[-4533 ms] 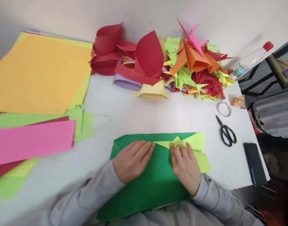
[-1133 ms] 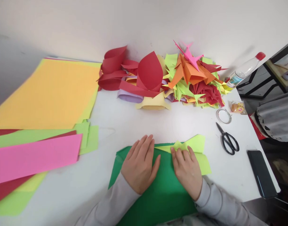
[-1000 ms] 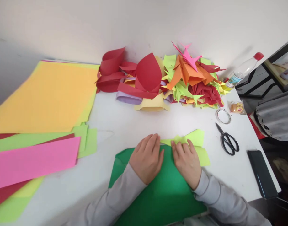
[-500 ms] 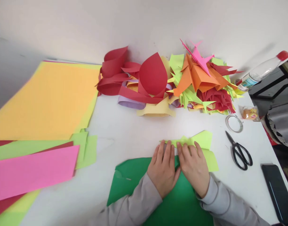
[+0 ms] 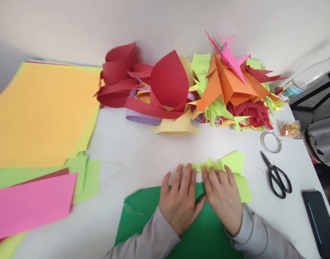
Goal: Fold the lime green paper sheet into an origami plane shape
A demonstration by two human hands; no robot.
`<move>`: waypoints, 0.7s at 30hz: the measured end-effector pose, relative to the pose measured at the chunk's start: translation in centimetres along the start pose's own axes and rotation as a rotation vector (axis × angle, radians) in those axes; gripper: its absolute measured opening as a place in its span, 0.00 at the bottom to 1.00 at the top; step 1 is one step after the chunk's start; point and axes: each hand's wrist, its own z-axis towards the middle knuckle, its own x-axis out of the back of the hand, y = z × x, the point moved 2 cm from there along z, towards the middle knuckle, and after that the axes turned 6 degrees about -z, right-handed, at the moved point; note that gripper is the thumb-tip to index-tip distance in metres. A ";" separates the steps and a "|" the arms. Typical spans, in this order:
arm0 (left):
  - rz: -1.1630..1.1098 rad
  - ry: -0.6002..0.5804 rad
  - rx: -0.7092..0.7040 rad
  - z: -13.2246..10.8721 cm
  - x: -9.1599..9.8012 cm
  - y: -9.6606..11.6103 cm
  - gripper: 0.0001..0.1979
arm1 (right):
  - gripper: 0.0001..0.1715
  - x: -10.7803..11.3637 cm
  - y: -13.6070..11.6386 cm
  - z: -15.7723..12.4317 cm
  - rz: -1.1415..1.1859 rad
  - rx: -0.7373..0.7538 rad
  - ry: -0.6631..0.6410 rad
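Observation:
A lime-green piece of folded paper lies flat on the table, with a long narrow point towards the left and wider flaps at the right. My left hand is palm down with fingers spread, its fingertips on the narrow end of that paper. Beside it, my right hand lies with fingers outstretched, pressing the middle of the same paper and hiding part of it. Under both hands and forearms is a dark green sheet, one upper corner slightly creased.
Black-handled scissors, a tape roll, a wrapped snack and a phone lie at the right. Red paper loops, folded paper shapes and a bottle stand behind. Orange-yellow sheets and pink paper are left.
The view has shifted slightly, so the left-hand sheets appear further left. My left hand's fingers are more spread and sit a little further left; the right hand stays on the lime paper.

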 end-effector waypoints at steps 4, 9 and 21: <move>0.017 0.028 -0.017 0.2 0.1 -0.4 0.27 | 0.24 0.1 0.1 0.1 0.011 -0.009 -0.020; 0.084 0.035 -0.081 0.5 0.3 -0.4 0.26 | 0.25 0.1 -0.3 0.0 -0.036 0.015 -0.013; 0.103 0.022 -0.106 0.4 0.0 -0.4 0.26 | 0.21 0.2 -0.6 -0.2 -0.027 0.020 0.044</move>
